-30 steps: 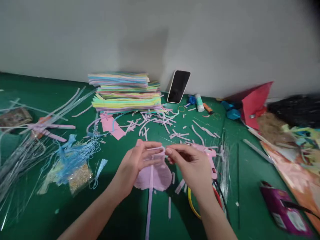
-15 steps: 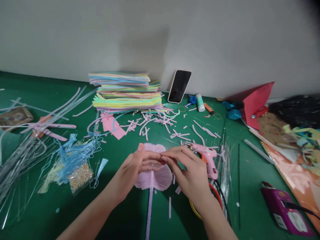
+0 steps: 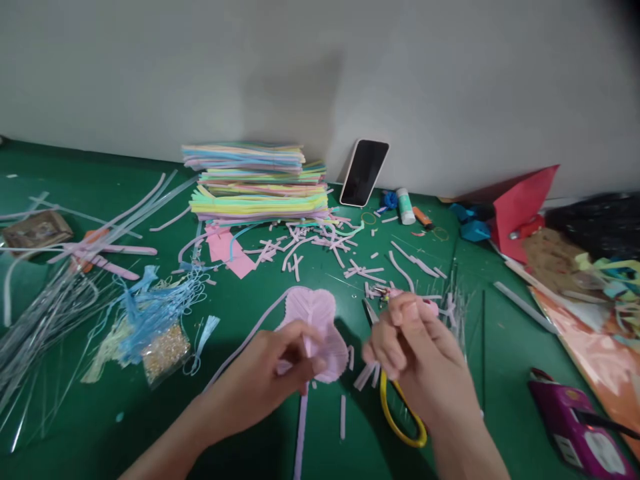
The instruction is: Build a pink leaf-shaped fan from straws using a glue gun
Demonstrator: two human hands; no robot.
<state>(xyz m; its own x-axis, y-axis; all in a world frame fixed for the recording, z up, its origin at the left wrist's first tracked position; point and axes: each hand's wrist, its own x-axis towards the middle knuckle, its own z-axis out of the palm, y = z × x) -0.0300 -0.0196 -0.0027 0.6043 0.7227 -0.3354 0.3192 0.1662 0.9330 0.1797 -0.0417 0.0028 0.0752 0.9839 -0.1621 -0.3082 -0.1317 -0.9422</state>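
Observation:
A lilac fan-shaped piece (image 3: 330, 313) with a scalloped outline lies on the green table, its fuzzy lilac stem (image 3: 301, 433) pointing toward me. My left hand (image 3: 280, 367) hovers over its lower left half, thumb and index fingertip apart, partly covering it. A lilac strip (image 3: 250, 333) curves from the fan's top to my left wrist. My right hand (image 3: 410, 333) is closed, its fingers curled together; whatever they hold, if anything, is hidden. Behind it is a pink glue gun (image 3: 430, 307), mostly covered. Yellow-handled scissors (image 3: 420, 437) lie beneath that hand.
Bundled pastel pipe cleaners (image 3: 260, 200) are stacked near the wall, beside a leaning phone (image 3: 365, 173). Lilac offcuts (image 3: 320, 240) are scattered before them. Blue tassels (image 3: 155, 307), a bead bag (image 3: 165, 353) and pink scissors (image 3: 110, 257) lie left. A purple device (image 3: 580, 427) sits right.
My hands have parted from fingertip contact. The right moved right and curled closed over the glue gun; the left lowered over the fan. The lilac strip by my left wrist now shows.

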